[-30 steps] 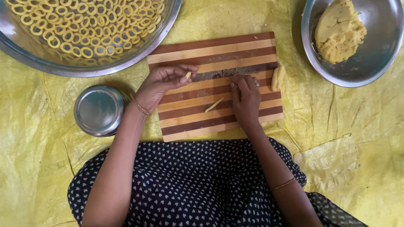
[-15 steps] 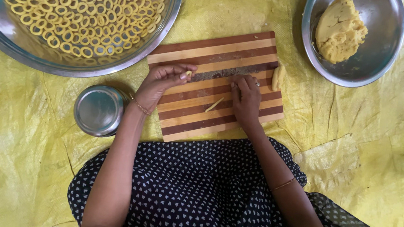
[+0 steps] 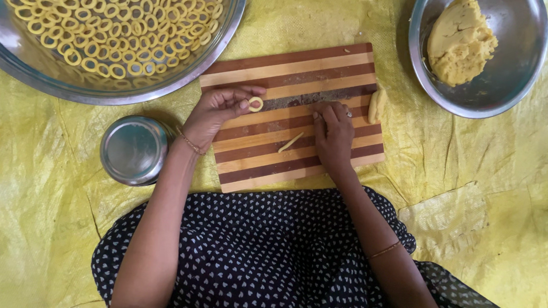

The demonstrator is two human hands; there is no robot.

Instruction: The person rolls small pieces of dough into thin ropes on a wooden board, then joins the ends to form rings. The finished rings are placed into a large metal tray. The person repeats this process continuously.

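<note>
Dough ring between left fingers

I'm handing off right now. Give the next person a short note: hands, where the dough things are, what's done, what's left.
Left hand: holds a formed dough ring at its fingertips over the striped board.
Right hand: flat on the board, empty as far as can be seen.
Done: many rings in the big steel pan.
Left: short dough strip and a small piece on the board, dough lump in the bowl.
</note>
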